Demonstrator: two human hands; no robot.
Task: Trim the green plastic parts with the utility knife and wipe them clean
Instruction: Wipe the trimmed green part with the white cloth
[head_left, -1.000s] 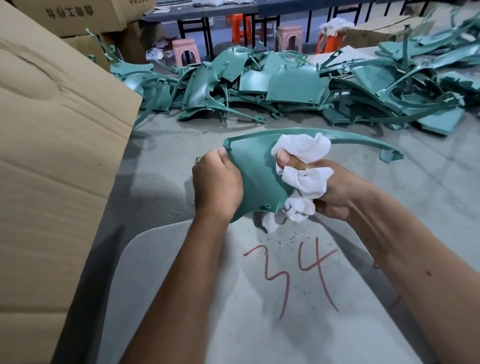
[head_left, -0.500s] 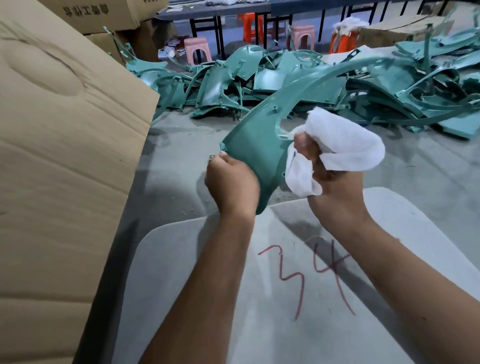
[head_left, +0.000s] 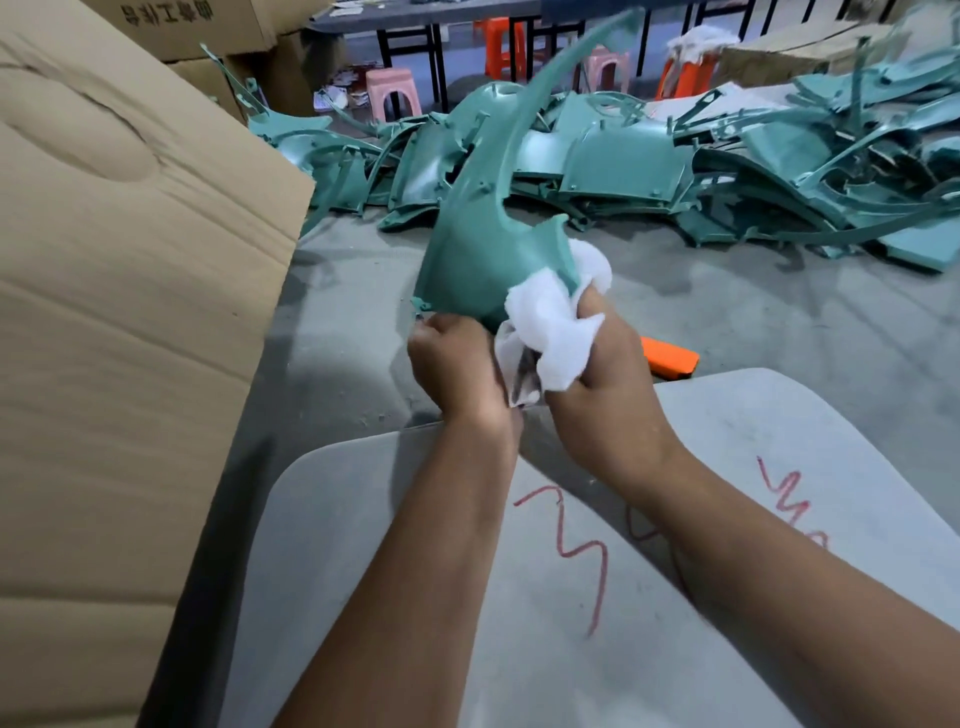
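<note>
Two hands busy: left hand (head_left: 457, 364) grips green part (head_left: 483, 249) base, right hand (head_left: 597, 374) clutches cloth (head_left: 550, 322) at 3 o'clock; wipe upward along the blade, keep base steady.

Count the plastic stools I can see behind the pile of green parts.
4: pink stool at left, orange stool beside it, second pink stool past the raised part, orange stool with white cloth on it. Others may be hidden.

The green part (head_left: 483, 244) has swung from lying level to standing upright, its long arm now pointing up and away. The right hand (head_left: 602, 384) has carried the white cloth (head_left: 550, 322) down to the part's lower edge, beside the left hand (head_left: 457, 364). An orange knife (head_left: 667, 358) has come into view on the floor behind the right hand.
</note>
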